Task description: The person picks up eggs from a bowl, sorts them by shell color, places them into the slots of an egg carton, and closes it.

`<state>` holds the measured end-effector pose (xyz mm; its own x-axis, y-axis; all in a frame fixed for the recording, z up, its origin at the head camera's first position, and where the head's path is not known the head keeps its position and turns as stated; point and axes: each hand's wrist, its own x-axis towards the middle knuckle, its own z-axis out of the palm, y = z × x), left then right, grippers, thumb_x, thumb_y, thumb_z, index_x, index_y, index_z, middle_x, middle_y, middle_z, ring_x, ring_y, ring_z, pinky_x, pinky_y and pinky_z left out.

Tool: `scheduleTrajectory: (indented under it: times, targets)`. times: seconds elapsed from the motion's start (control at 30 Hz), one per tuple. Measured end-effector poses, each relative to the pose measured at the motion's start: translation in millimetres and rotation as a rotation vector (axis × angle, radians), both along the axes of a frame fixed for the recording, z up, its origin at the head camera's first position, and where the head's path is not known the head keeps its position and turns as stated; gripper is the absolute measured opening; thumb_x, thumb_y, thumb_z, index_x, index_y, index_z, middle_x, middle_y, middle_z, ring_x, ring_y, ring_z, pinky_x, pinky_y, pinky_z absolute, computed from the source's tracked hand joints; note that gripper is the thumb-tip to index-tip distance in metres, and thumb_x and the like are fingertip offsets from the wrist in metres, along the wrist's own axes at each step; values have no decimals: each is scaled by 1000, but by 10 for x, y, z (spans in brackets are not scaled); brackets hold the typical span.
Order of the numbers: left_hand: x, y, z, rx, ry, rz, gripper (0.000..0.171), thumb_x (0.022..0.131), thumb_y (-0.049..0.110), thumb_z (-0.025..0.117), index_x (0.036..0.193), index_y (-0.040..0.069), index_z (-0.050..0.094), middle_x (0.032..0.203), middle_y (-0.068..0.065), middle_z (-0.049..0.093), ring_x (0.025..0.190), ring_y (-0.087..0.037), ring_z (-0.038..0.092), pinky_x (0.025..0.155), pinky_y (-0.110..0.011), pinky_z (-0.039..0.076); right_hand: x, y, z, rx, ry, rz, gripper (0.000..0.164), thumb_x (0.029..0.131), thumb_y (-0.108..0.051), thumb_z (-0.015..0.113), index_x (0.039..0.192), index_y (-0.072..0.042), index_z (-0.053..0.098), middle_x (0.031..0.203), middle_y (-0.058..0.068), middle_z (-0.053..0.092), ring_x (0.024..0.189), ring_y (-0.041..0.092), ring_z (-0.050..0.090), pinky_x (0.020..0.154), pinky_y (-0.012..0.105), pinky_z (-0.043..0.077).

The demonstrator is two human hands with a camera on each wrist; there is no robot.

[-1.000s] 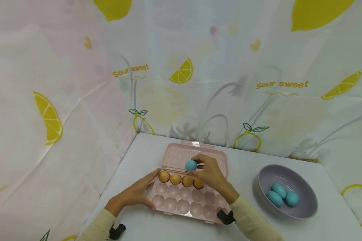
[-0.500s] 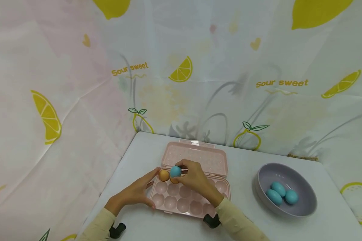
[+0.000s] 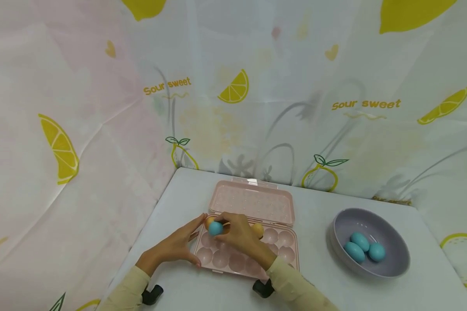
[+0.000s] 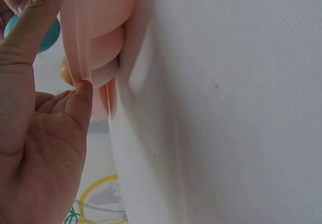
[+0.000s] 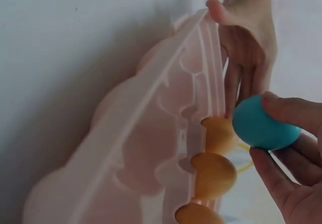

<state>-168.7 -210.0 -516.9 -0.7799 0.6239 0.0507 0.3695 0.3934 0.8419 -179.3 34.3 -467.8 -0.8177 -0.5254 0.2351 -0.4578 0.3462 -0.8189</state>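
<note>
Right hand (image 3: 237,233): thumb and fingertips pinched one blue egg (image 5: 261,123), most of it sticking out left past the tips. Step in hand, as I read it from where I stood: setting that egg in the row nearer the person, left end of the egg carton (image 3: 286,238). Egg was held above cup level; couldn't tell exactly which cup was under it, fingers in the way.

Next move probably called for lowering it straight down, then spreading thumb and fingers without bumping the orange egg (image 3: 209,221) just beyond the fingertips. That one was partly hidden by the blue; couldn't tell if they touched. Farther along the same back row, another orange egg (image 3: 258,230) showed past the right knuckles.

Left hand (image 3: 177,244), just left of the pinched egg: fingers and thumb straight, spread wide, bracing the carton's left end, thumb at the near corner.

Lid (image 3: 253,201) lay folded back beyond the right fingers. Well off to their right: gray bowl (image 3: 389,242) with three blue eggs (image 3: 359,241), likely waiting their turn. White table (image 3: 202,293) underneath, lemon-print cloth (image 3: 210,43) behind.
</note>
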Motion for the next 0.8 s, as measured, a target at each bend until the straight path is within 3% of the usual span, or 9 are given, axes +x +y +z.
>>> scheduleTrajectory:
  times: [0.13, 0.3, 0.53, 0.8]
  targets:
    - [0, 3, 16, 1, 5, -7, 134, 57, 30, 94, 157, 6, 6, 162, -12, 10, 147, -23, 14, 110, -34, 36, 11, -47, -48, 27, -12, -1, 38, 74, 1, 82, 109, -3, 69, 105, 3, 70, 93, 13, 67, 82, 31, 59]
    - [4, 1, 23, 16, 2, -17, 134, 57, 28, 94, 156, 4, 6, 162, -16, 8, 147, -24, 13, 110, -35, 36, 32, -106, -99, 83, -19, -18, 39, 73, -2, 83, 109, -5, 69, 103, -1, 68, 89, 8, 65, 81, 23, 57]
    - [13, -1, 14, 33, -6, -16, 135, 57, 25, 94, 156, 3, 6, 162, -17, 8, 147, -28, 13, 110, -37, 36, 39, -164, -173, 124, 29, -34, 37, 73, -10, 86, 107, -7, 71, 98, -5, 67, 86, 7, 61, 81, 23, 57]
    - [2, -7, 1, 32, 7, -17, 135, 56, 28, 94, 156, 2, 6, 161, -18, 9, 147, -30, 13, 111, -39, 35, 49, -181, -237, 162, 44, -51, 34, 73, -8, 85, 104, -10, 72, 91, -8, 63, 82, 7, 56, 76, 16, 53]
